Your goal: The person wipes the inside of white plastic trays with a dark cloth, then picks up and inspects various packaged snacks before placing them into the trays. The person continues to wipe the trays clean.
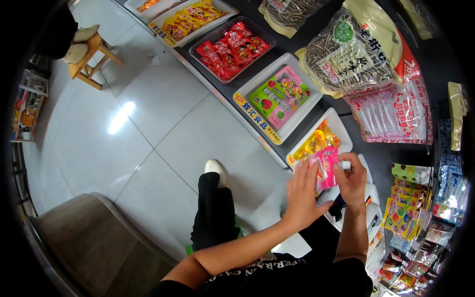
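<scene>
A pink spouted pouch with a white cap [327, 167] is between my two hands, above the near end of a white tray. My right hand [350, 180] grips its capped side, thumb on the pink face. Flat fingers of my left hand [303, 193] lie along the pouch's other side. Just beyond is the white tray [343, 135] with yellow-orange packets [315, 143]. Farther up the shelf, another white tray [241, 97] holds a green and pink candy packet [280, 97].
A clear tray of red packets [234, 51] and a white tray of yellow packets [193, 18] line the shelf edge. Large bags of sunflower seeds [349, 55] lie behind. A person's shoes [76, 52] rest on a wooden stool [92, 48]. A brown curved surface [85, 237] stands lower left.
</scene>
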Demonstrator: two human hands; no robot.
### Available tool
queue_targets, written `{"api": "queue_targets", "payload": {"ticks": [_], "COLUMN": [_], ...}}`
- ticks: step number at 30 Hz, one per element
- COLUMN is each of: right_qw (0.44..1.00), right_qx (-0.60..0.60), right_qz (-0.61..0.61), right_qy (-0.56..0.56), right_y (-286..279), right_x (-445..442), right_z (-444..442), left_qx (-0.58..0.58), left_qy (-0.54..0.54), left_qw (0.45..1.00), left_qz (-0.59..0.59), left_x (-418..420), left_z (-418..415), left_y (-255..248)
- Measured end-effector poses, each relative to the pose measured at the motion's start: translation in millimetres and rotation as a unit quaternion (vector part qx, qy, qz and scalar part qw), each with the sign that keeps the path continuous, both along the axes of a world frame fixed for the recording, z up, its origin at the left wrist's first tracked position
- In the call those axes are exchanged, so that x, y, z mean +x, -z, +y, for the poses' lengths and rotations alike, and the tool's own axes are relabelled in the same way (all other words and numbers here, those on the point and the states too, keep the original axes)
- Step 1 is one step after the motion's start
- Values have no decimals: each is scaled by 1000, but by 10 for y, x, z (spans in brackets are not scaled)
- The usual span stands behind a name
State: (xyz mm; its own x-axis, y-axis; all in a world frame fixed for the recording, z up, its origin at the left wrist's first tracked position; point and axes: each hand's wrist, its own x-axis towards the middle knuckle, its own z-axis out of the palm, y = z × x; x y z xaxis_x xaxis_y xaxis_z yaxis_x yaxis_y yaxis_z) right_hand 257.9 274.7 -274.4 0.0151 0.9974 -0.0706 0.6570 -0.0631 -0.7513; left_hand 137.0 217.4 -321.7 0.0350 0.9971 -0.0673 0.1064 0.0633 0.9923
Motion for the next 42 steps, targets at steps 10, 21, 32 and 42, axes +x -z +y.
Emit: {"api": "queue_targets", "payload": {"ticks": [10, 21, 32, 42], "right_qw": [979, 873, 816, 845], "right_qx": [-141, -141, -79, -35], "right_qz": [144, -409, -539, -513], "right_qy": [-4, -225, -195, -147], "right_y": [-244, 2215, 3007, 1360], "right_x": [66, -515, -453, -122], "right_z": [188, 1422, 1587, 1402], "left_qx": [-306, -471, -456, -484], "left_qy": [64, -26, -85, -97], "left_qw": [841, 682, 611, 674], "left_qz": [-440, -559, -641, -550], "left_x": [156, 420, 337, 375], "left_z": [-85, -260, -196, -186], "left_y": [198, 520, 536, 449]}}
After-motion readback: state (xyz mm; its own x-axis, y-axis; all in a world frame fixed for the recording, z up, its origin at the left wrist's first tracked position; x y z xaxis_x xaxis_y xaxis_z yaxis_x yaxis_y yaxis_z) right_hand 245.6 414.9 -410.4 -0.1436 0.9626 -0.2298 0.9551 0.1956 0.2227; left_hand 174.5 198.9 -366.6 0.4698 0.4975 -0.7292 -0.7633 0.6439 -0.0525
